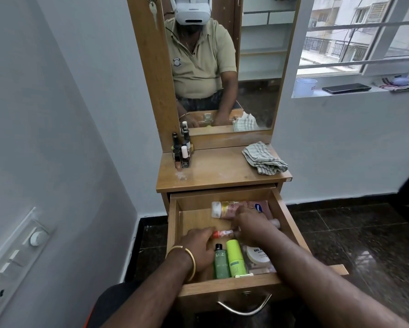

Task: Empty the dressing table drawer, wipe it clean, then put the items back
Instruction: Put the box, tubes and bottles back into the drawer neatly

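both hands in the drawer (291, 216) — my left hand (200, 247) and right hand (250, 226) pinch a small orange tube (222, 233) at its ends, toward twelve o'clock from the green bottles (229, 259). light, slippery — i'd hold its middle.

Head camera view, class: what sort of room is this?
Probably a bedroom or dressing corner at home: a wooden dressing table with a tall mirror, small nail polish bottles, and cosmetics in its open wooden drawer.

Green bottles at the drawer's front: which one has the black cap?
The darker green bottle, the left of the pair, beside the left hand. The lime-green bottle to its right has no black cap.
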Available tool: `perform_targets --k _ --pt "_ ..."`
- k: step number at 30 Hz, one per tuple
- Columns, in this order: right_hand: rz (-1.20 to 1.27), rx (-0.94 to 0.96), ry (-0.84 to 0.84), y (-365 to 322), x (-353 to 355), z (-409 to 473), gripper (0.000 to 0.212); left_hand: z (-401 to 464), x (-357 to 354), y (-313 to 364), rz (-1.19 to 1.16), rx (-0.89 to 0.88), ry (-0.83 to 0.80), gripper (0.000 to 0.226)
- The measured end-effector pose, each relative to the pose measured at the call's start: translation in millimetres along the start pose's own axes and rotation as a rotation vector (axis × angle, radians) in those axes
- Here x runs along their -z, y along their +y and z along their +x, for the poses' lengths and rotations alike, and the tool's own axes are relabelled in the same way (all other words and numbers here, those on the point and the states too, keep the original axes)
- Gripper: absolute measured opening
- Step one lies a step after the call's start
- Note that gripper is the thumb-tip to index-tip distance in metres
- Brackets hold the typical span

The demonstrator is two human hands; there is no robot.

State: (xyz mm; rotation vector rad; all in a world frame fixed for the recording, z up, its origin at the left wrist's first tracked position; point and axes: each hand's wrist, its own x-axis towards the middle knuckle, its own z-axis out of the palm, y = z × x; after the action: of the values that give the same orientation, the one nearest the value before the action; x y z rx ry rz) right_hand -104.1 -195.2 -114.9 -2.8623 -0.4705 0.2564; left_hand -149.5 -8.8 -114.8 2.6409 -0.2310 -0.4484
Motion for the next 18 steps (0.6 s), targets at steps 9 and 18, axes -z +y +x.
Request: perform_targets --k 9,18 --pt "0.014 0.007 0.014 0.2 1.5 -2.7 0.026 -0.9 0.0 0.3 -0.013 -0.035 0.049 0.059" --pt "0.134 -0.031 0.123 -2.0 5.9 -2.3 0.022 -3.2 7.7 -3.3 -0.137 -0.097 0.21 0.053"
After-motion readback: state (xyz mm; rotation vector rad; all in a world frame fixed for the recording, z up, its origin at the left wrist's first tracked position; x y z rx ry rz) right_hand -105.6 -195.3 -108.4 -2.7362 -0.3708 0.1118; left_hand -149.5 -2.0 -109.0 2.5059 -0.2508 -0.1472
